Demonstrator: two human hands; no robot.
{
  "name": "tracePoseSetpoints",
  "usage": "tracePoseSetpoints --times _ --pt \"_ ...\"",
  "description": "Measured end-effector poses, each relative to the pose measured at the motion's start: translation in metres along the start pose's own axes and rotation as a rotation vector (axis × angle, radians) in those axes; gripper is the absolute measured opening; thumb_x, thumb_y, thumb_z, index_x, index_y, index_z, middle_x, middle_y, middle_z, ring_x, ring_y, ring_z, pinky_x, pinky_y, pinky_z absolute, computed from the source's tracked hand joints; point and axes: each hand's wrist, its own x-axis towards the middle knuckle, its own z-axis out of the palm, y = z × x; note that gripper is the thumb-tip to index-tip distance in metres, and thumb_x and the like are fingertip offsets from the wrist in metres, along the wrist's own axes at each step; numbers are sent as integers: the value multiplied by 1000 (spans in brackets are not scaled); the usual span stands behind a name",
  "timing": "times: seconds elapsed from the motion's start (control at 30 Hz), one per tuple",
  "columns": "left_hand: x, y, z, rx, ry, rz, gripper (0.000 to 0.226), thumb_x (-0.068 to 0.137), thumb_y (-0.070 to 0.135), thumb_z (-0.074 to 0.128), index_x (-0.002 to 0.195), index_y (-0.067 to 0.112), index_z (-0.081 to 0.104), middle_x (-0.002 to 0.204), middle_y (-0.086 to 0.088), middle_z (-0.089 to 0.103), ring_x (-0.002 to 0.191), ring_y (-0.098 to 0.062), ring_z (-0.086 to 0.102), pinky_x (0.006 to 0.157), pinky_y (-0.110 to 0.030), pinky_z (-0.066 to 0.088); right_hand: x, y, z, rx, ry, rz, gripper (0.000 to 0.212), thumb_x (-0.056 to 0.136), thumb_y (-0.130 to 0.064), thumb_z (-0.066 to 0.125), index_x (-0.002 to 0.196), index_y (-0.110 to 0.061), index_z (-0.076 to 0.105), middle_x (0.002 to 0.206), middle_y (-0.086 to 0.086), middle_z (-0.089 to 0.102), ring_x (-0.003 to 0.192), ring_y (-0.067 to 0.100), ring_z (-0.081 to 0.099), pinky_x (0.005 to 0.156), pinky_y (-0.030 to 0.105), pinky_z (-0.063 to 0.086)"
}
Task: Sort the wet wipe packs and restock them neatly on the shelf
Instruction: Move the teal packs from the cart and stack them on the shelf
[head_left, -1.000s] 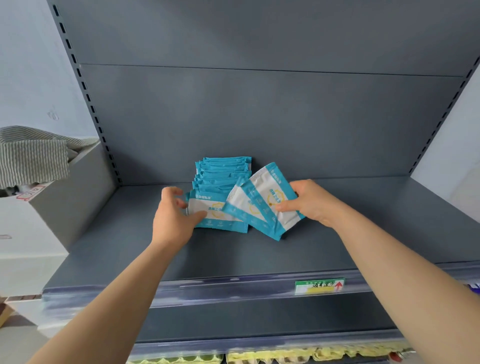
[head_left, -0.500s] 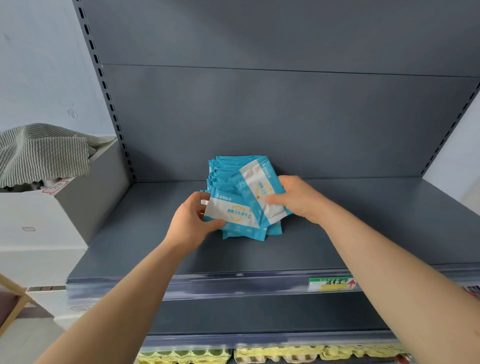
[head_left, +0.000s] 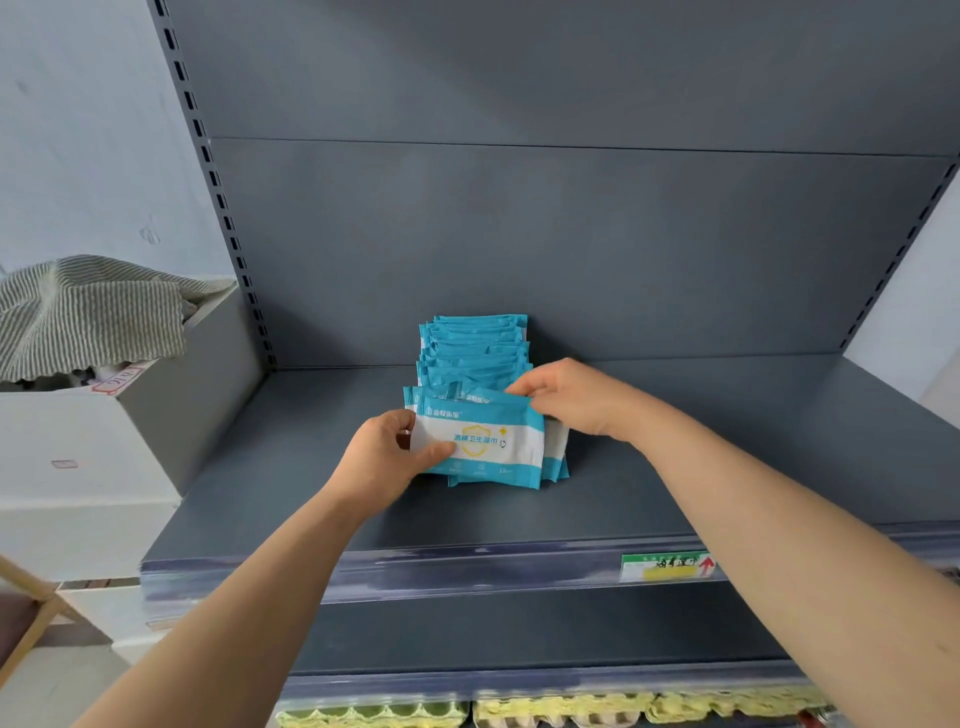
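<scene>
A row of blue and white wet wipe packs (head_left: 475, 348) stands upright on the grey shelf (head_left: 727, 447), running back toward the rear panel. The front pack (head_left: 483, 444) faces me, white band and yellow shield logo showing. My left hand (head_left: 387, 457) pinches its left edge, thumb on the front. My right hand (head_left: 566, 397) grips the top right corner of the front packs, fingers curled over the top. A second pack peeks out behind it at the right.
The shelf's clear front rail carries a green and yellow price tag (head_left: 667, 566). A white box (head_left: 93, 457) with a striped cloth (head_left: 88, 312) stands left of the shelf. Egg cartons (head_left: 561, 709) fill the level below. A wooden frame (head_left: 26, 618) is at lower left.
My right hand swung the tilted packs upright and pressed them against the front of the row. My left hand shifted to hold the front pack's left edge. The camera moved closer.
</scene>
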Motion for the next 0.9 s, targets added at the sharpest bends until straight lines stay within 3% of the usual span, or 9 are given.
tracePoseSetpoints --times 0.1,0.13,0.2,0.3,0.47,0.6,0.73,0.83,0.9 --pt "4 2 5 140 61 -29 29 79 36 77 94 19 59 95 10 66 82 -10 65 67 -27 56 -2 4 -5 168 113 70 34 89 1 47 112 -13 66 113 -3 65 112 15 59 91 22 44" --pt "5 3 6 181 72 -29 33 76 38 78 91 16 60 94 8 66 81 -12 65 65 -29 57 -5 8 -8 108 138 84 29 89 -10 58 118 -15 62 111 -6 62 112 14 58 91 24 44" --pt "8 6 9 240 68 -14 39 73 38 81 88 8 60 94 4 66 78 -14 65 61 -30 56 -10 20 -8 -112 72 145 49 76 -32 78 118 -20 55 107 -11 57 106 12 57 91 27 47" --pt "8 11 15 236 15 3 35 76 34 80 91 12 58 101 6 64 77 -7 62 51 -14 47 -11 33 7 -94 -29 189 45 67 -22 86 99 -19 55 99 -8 64 95 13 63 76 31 56" --pt "5 10 12 58 137 87 71 71 19 84 125 28 40 112 7 58 93 -13 61 71 -27 57 3 34 15 -56 226 8 51 67 -16 84 105 -28 52 111 -6 65 93 11 64 81 38 56" --pt "9 5 7 195 184 28 100 71 26 84 148 24 21 138 -1 41 122 -18 48 97 -40 49 6 26 18 -174 262 42 65 70 -27 82 123 -28 45 122 -9 57 99 12 60 81 38 56" --pt "11 1 14 31 -9 -31 83 79 16 76 144 20 24 129 6 57 105 -13 62 85 -31 54 8 29 21 -123 166 88 73 76 -29 78 135 -19 37 127 -12 49 114 14 52 88 30 46" --pt "12 -3 17 -104 -111 -5 70 80 14 75 137 27 37 121 10 64 102 -9 66 93 -37 54 10 33 25 -67 18 55 80 79 -29 75 142 -24 25 130 -9 50 117 10 52 97 31 47" --pt "15 -5 15 -108 -170 -13 76 81 21 76 142 29 32 128 8 59 107 -10 64 96 -38 52 9 34 24 -60 -31 49 86 81 -29 74 145 -26 16 134 -10 46 121 8 48 101 30 45"
